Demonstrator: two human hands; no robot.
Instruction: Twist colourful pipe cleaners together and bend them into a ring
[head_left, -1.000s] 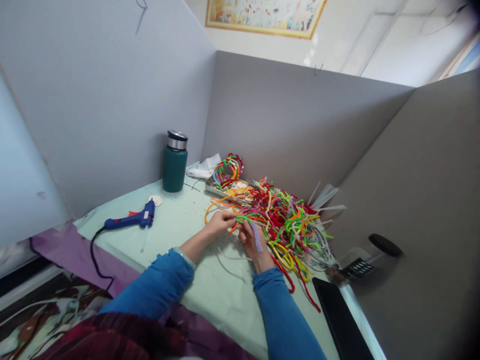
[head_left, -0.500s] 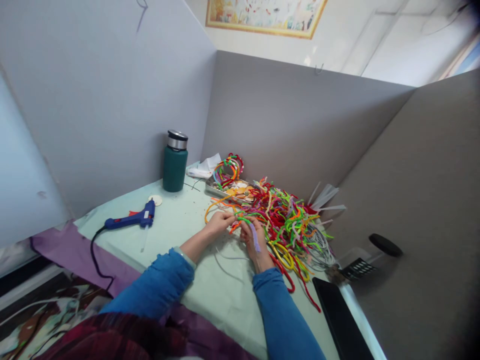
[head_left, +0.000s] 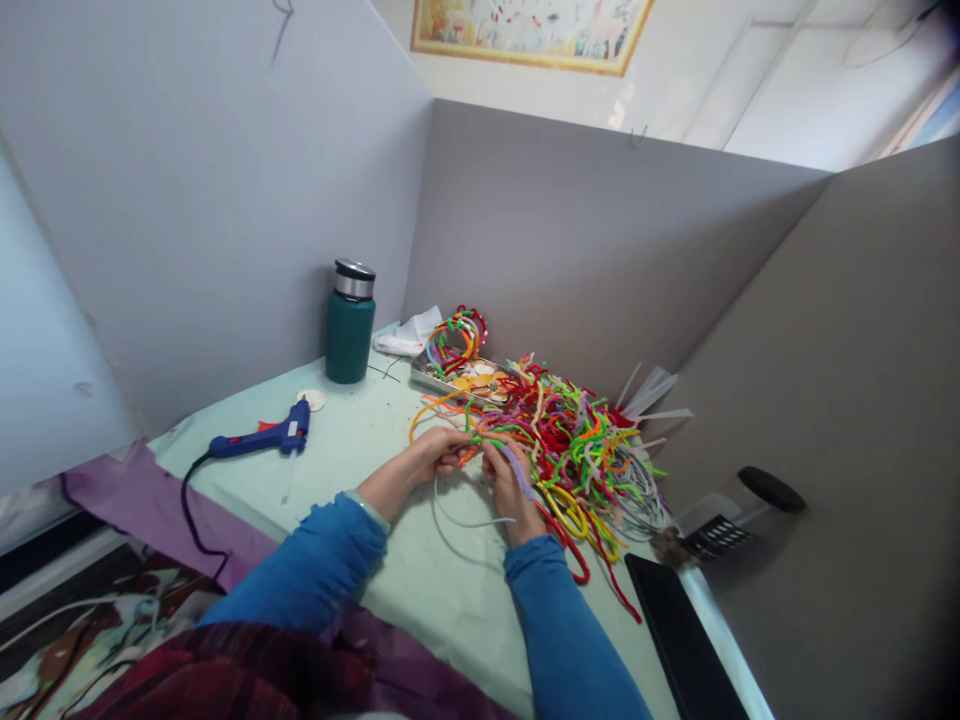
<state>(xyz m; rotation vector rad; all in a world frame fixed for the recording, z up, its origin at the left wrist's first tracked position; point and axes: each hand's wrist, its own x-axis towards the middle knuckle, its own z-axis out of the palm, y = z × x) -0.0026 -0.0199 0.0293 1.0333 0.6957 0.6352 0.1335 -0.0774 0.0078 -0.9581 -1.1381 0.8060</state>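
Observation:
My left hand point(head_left: 441, 449) and my right hand point(head_left: 510, 475) meet over the table, their fingertips almost touching. Both are closed in a pinch on pipe cleaners. A green one shows between the fingertips, and a lilac pipe cleaner point(head_left: 516, 468) lies over the back of my right hand. A little orange shows under the fingers. From below my left hand a thin grey-white wire point(head_left: 457, 520) curves down in a loop towards my right wrist. My fingers hide how the pieces are joined. Just beyond my right hand lies a tangled heap of coloured pipe cleaners point(head_left: 577, 430).
A metal tray point(head_left: 427, 378) at the back holds small discs and coloured rings point(head_left: 457, 345). To the left are a green flask point(head_left: 349, 330) and a blue glue gun point(head_left: 277, 437) with its cord. A black flat device point(head_left: 679, 640) lies at right. Grey partitions surround the table.
My fingertips have drawn closer together, and the green piece has shifted between them. The grey-white wire's loop has swung and now shows more plainly. The lilac end hangs further right.

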